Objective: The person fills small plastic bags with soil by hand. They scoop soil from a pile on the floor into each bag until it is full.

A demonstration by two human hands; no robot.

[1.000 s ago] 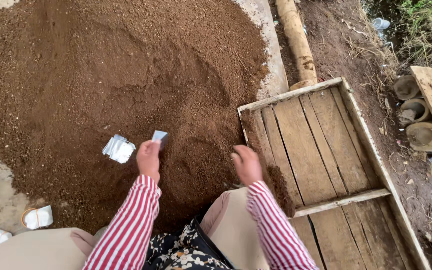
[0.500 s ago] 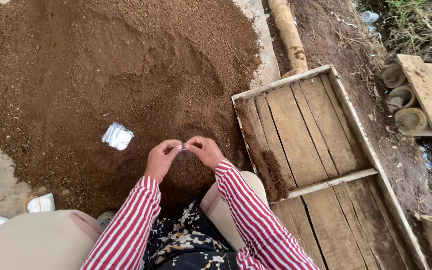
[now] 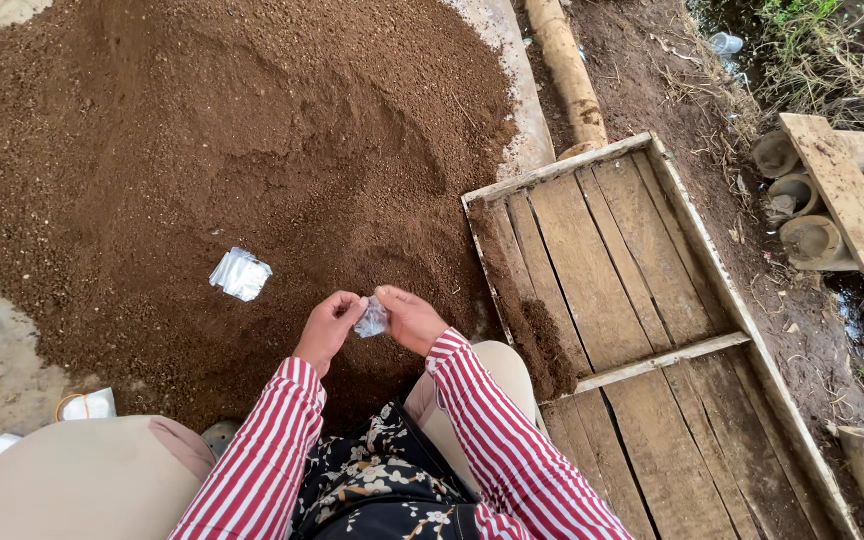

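Observation:
My left hand (image 3: 328,327) and my right hand (image 3: 410,318) meet in front of me, both pinching one small clear plastic bag (image 3: 372,320) between the fingers. They hover just above the near slope of a big brown soil heap (image 3: 252,140). A second small clear plastic bag (image 3: 241,274) lies on the soil to the left of my left hand. Both sleeves are red and white striped.
A shallow wooden tray (image 3: 642,300) with some soil in its left corner lies to the right. A pole (image 3: 567,70) runs behind it. Short pipes under a plank (image 3: 842,190) sit at far right. More small bags (image 3: 87,405) lie at lower left on concrete.
A second ago my hands were apart over the soil, the left one holding the small bag. They came together, and now both hold the bag slightly nearer my body.

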